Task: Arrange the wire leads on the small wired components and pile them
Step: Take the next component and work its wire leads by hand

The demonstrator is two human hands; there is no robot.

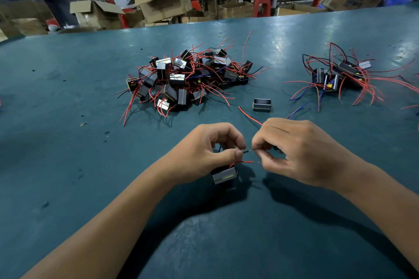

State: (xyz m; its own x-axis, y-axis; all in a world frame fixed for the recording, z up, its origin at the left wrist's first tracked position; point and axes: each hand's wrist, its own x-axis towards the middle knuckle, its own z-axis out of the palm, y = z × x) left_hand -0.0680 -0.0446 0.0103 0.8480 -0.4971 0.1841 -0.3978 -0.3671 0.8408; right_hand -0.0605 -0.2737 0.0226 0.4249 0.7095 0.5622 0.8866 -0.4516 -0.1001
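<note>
Both hands on one component's leads, near centre of table.
Left hand [204, 149] and right hand [294, 149] each pinch the black lead [247, 151]; component [224, 175] hangs under left hand. Big pile [188, 79] far centre, small pile [340, 77] far right.

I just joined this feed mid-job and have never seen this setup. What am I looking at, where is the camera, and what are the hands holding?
There is no machine here: a person works with bare hands, and the single picture comes from a camera worn on their head, looking down at a teal table. The left hand and right hand pinch a thin black lead between them, above a small component with a red lead. Farther back lie a big pile, a smaller pile to the right, and one loose component.
</note>
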